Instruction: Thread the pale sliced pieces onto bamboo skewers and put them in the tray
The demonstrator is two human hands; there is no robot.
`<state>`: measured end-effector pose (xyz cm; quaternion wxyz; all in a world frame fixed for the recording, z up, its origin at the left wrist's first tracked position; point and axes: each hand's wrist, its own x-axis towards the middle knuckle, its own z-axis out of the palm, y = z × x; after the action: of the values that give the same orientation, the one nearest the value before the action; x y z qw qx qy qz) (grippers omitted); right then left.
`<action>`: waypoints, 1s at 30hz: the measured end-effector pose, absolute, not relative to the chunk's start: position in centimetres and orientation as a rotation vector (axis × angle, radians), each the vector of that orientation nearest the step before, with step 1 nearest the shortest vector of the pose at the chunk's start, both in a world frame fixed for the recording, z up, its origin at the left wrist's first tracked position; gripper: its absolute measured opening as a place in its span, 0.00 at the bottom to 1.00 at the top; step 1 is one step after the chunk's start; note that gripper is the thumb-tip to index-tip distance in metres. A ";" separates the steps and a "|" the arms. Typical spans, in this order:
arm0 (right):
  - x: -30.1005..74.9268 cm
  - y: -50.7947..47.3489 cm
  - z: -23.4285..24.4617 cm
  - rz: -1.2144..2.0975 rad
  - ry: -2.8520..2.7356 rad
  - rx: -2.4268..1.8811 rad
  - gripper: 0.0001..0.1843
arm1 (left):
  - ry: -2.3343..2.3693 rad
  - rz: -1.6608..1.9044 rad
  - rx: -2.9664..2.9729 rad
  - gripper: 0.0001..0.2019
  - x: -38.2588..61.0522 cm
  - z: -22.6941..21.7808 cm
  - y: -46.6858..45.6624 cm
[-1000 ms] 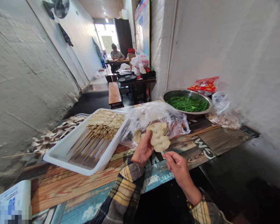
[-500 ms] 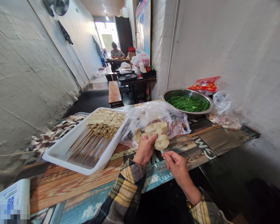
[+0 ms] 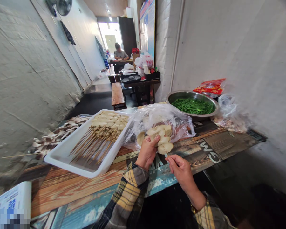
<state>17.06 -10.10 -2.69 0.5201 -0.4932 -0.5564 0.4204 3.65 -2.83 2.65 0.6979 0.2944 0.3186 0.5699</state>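
Tray [image 3: 59,162]: white, on desk [image 3: 71,187], holding skewers [image 3: 90,146]. Left grip [image 3: 147,153]: thumb and fingers pinching pale slices [image 3: 165,148]. Slices: on a stick [image 3: 166,155], partly within the left grip, lowest one just above and left of the right grip. Right grip [image 3: 181,169]: fingertips pinching the stick below the slices. Bowl [image 3: 215,109]: metal, holding greens [image 3: 193,106].

1. Round metal bowl [image 3: 214,105] of long green stalks [image 3: 193,106] on the worktop [image 3: 225,144].
2. Red packet [image 3: 210,86] and clear plastic bag [image 3: 227,106] near the bowl.
3. Brown-and-white pieces [image 3: 58,135] heaped at far left.
4. Fan [image 3: 64,7] high on the left wall [image 3: 19,63].
5. Wooden bench [image 3: 117,93] further back; beyond it, a seated person [image 3: 121,54] in grey.
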 end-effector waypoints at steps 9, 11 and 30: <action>17.2 -10.2 -2.8 1.025 -1.304 -1.170 0.17 | 0.670 1.225 0.665 0.20 3.4 2.9 -2.8; 17.3 -10.2 -2.8 1.029 -1.307 -1.177 0.17 | 0.669 1.253 0.652 0.21 3.1 3.1 -2.6; 17.3 -10.2 -2.8 1.076 -1.435 -1.153 0.17 | 0.785 1.449 0.588 0.13 1.8 2.8 -1.7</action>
<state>17.32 -10.22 -2.81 0.4837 -0.4732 -0.5890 0.4419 1.79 -1.70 2.77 0.6412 0.2578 0.3444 0.6355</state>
